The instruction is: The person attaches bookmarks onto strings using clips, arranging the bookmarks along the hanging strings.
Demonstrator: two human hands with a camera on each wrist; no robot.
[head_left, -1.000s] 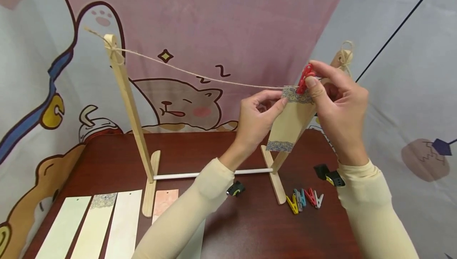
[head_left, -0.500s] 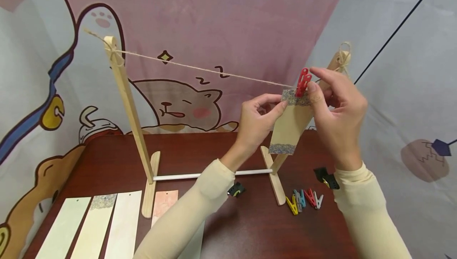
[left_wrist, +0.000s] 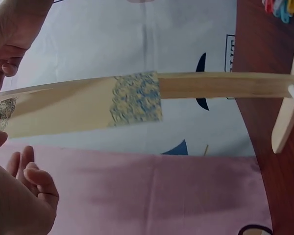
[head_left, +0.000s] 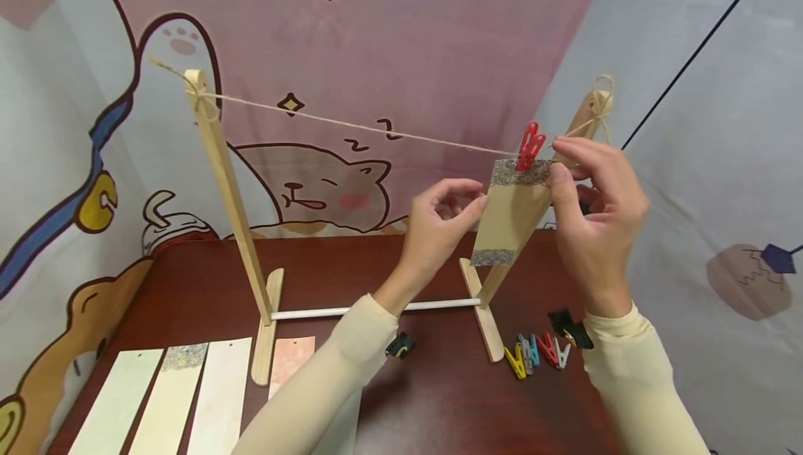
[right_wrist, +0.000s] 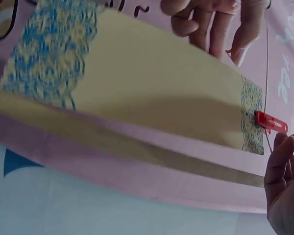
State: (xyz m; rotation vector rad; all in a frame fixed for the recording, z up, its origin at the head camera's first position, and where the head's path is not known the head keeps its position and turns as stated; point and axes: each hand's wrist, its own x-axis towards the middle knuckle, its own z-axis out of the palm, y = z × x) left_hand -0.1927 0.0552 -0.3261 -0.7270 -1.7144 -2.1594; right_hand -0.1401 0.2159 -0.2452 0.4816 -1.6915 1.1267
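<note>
1. Fingers: left hand [head_left: 436, 221] loosely bent, thumb and forefinger parted, holding nothing that shows. Just beside the hanging card [head_left: 505, 214]; contact hard to tell. Right hand [head_left: 599, 214] also parted at the tips, off the red peg [right_wrist: 269, 121], near the card's top corner; cannot tell whether it brushes the string [head_left: 364, 127].
2. Table [head_left: 433, 406]: dark, bears the whole set-up. A knock would likely set things swinging, so slow movements suit.
3. Wooden stand [head_left: 234, 211]: upright, string tied at both post tops. Right hand works close to one post; best drawn back without bumping it.
4. String: slopes from the left post down to the peg. Ease the weight onto it; a snagged fingertip could tug everything.
5. Flat cards [head_left: 216, 392]: laid out at the left, one largely under the left sleeve [head_left: 326, 382]. Sensible to lift that arm before pulling back.
6. Hanging card: below the string, near the right post, patterned band at each end. Let it hang freely, then check its top edge follows the string.
7. Spare pegs [head_left: 533, 349]: beside the stand's right foot; no need to touch.
8. Red peg: on the card's top edge, about midway, crossing the string. Depth of bite unclear. Good practice: confirm it catches both; if shallow, brace the card and reseat.
</note>
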